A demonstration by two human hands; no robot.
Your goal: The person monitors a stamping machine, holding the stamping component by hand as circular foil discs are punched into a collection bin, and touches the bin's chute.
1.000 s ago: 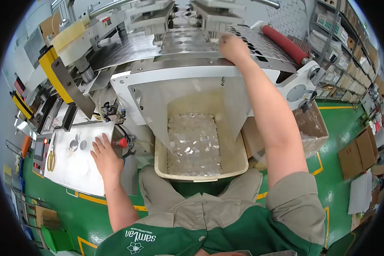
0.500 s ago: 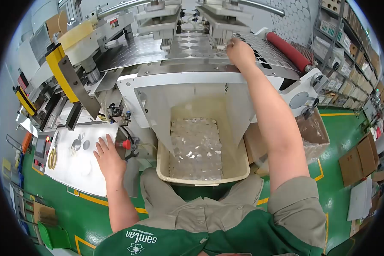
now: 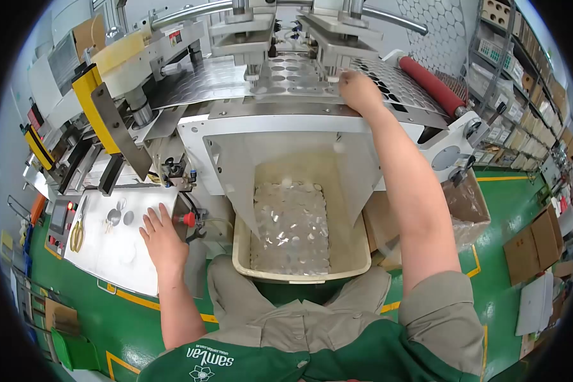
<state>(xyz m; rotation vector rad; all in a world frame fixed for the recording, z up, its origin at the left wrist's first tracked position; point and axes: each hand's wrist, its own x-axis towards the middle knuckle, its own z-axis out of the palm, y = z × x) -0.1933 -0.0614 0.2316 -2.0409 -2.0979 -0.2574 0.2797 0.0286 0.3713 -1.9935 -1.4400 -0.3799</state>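
Observation:
My left hand [image 3: 165, 240] lies flat with its fingers spread on the right part of a white tray [image 3: 108, 261], beside a red button [image 3: 189, 219]. Small round discs [image 3: 114, 217] and yellow-handled scissors [image 3: 77, 235] rest on that tray. My right hand [image 3: 361, 91] reaches to the machine's bed, next to a metal clamp block, over a sheet with round cut-outs [image 3: 280, 70]. Its fingers are bent, and what they hold, if anything, is hidden. Below the bed, a cream bin [image 3: 363, 254] holds many shiny discs [image 3: 291, 229].
A red roller [image 3: 433, 86] is at the bed's right end. Yellow guards [image 3: 95, 105] stand at the left. Cardboard boxes [image 3: 533, 242] and shelves are at the right. An open box with plastic lining [image 3: 468, 207] sits beside the machine.
The view has shifted slightly. My right hand stays near the clamp block, with its fingers a little lower against it. My left hand keeps its place on the tray.

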